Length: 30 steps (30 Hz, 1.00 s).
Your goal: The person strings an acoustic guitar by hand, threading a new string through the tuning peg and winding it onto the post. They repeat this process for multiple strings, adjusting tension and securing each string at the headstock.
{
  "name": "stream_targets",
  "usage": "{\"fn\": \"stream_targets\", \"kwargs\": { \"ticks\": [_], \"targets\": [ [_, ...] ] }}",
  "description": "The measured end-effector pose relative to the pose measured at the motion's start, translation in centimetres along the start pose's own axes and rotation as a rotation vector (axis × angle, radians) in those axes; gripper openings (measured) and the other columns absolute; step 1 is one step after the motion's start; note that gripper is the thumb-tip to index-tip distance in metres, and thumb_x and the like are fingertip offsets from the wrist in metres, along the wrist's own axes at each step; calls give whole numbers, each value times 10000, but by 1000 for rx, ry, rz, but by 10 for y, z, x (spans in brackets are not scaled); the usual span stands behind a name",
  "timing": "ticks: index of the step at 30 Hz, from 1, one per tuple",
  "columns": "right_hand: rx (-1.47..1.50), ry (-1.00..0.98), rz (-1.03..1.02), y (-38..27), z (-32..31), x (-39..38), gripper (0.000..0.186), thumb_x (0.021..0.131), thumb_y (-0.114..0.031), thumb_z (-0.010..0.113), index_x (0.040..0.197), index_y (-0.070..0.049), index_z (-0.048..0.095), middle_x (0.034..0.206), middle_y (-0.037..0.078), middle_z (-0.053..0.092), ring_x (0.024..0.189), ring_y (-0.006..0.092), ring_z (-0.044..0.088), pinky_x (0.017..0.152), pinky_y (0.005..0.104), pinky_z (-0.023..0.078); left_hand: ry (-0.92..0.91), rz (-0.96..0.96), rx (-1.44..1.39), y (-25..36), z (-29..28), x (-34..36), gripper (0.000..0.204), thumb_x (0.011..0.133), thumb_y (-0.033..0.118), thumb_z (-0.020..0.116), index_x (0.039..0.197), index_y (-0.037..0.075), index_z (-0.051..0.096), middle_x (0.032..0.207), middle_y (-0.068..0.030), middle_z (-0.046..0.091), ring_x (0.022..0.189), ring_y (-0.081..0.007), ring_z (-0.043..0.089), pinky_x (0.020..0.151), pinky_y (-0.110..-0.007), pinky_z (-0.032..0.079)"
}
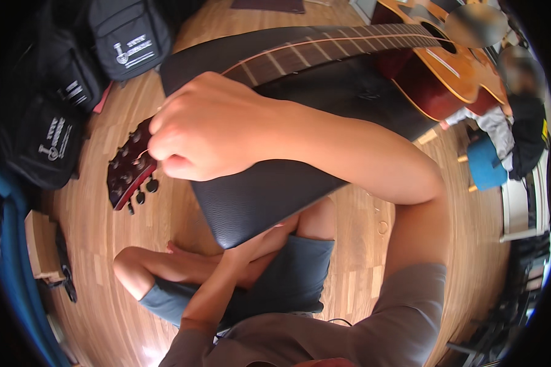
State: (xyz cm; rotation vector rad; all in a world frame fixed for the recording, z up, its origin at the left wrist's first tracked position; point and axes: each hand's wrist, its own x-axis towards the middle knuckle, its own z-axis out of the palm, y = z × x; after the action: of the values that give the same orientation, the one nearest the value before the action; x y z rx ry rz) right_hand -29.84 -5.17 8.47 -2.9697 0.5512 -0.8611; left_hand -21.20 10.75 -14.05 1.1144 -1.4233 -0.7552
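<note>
An acoustic guitar (438, 76) lies across a black padded bench (269, 199), its body at the far right and its dark red headstock (128, 168) over the left end. One copper-coloured string (300, 43) runs along the fretboard toward my right hand (208, 131). That hand is closed over the nut end of the neck, and a thin string end shows beside it near the tuning pegs. The fingers seem to pinch the string; their tips are hidden. My left hand (270, 232) is mostly hidden at the bench's near edge, over my crossed legs.
Black printed backpacks (131, 40) stand at the left. Loose string coils (382, 227) lie on the wooden floor (361, 263). At the right, another person's grey sleeve (494, 128) shows near a blue stool (487, 162). A wooden box (41, 244) is at the far left.
</note>
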Motion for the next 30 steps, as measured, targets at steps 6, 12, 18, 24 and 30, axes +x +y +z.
{"fn": "stream_targets", "kwargs": {
  "ticks": [6, 12, 18, 24, 30],
  "targets": [
    [-3, 37, -26, 2, 6, 4, 226, 771, -148, 709, 609, -111, 556, 633, 33, 540, 666, 270, 626, 542, 435, 474, 67, 35, 0, -13, 9, 7, 780, 772, 366, 924, 1344, -2, 541, 1295, -198, 584, 1156, -340, 645, 989, -441, 530],
    [-34, -16, -15, 16, 6, 17, 171, 787, -154, 709, 650, -94, 625, 690, 46, 624, 729, 294, 670, 615, 450, 512, 139, 127, -21, -24, -10, 50, 495, 822, 230, 904, 1195, -26, 705, 1105, -163, 764, 1011, -269, 747, 881, -398, 591],
    [-107, -37, 94, 58, 19, 45, 262, 838, -190, 674, 638, -55, 575, 691, 82, 634, 640, 341, 636, 593, 472, 483, 196, 151, -418, -28, -15, 113, 467, 784, 122, 940, 1164, -31, 716, 1046, -75, 766, 959, -186, 723, 864, -362, 590],
    [-93, -37, 128, 114, 29, 84, 263, 868, -245, 643, 771, -32, 764, 771, 239, 716, 727, 452, 715, 686, 554, 565, 209, 103, -269, -65, -31, 179, 368, 803, 110, 939, 1078, -35, 741, 1017, -66, 770, 914, -151, 711, 860, -331, 588],
    [-206, 8, 165, 173, 34, 102, 277, 856, -263, 637, 797, -26, 768, 807, 268, 713, 786, 490, 710, 740, 571, 574, 175, 46, -372, -83, -23, 246, 347, 848, 110, 929, 1069, -58, 718, 1053, -92, 790, 950, -134, 719, 875, -318, 589]
  ]
}}
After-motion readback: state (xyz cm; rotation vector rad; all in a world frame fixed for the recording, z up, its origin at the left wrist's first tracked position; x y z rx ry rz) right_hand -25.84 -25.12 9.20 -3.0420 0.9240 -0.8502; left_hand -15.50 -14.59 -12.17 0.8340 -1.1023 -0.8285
